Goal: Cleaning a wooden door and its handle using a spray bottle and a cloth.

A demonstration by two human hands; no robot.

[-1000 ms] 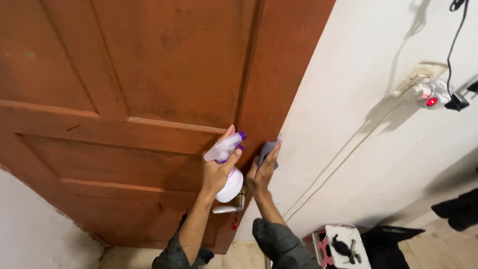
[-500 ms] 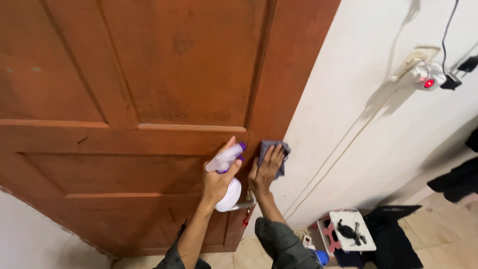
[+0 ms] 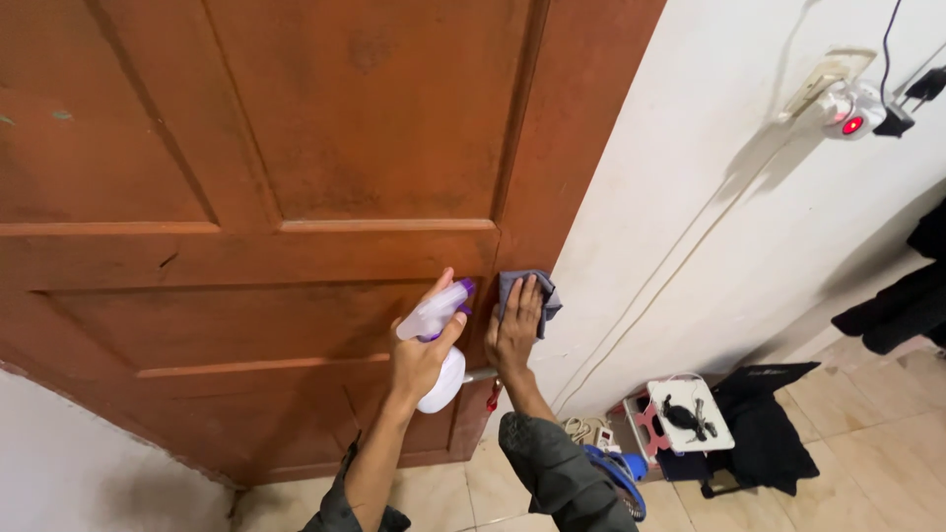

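The landmark is the brown panelled wooden door (image 3: pixel 296 197), which fills the left and centre of the view. The left hand (image 3: pixel 419 355) is closed around the neck of a white spray bottle (image 3: pixel 439 345) with a purple nozzle, held just in front of the door's lower panel, the nozzle pointing toward the door's right stile. The right hand (image 3: pixel 514 325) lies flat with fingers spread, pressing a grey cloth (image 3: pixel 527 294) against the door's right edge, just beside the bottle; the cloth shows above and to the right of the fingers. A metal door handle (image 3: pixel 480 375) projects from the door just below the right hand, between the two wrists. To the right of the door stands a white wall (image 3: pixel 709 217), carrying a wall socket (image 3: pixel 847 103) with a red light and plugged black cables near the upper right. On the tiled floor (image 3: pixel 867 433) below the wall, to the right of the door's foot, lie a small white stool (image 3: pixel 690 414), dark clothing (image 3: pixel 764 424) and a blue object (image 3: pixel 616 473).
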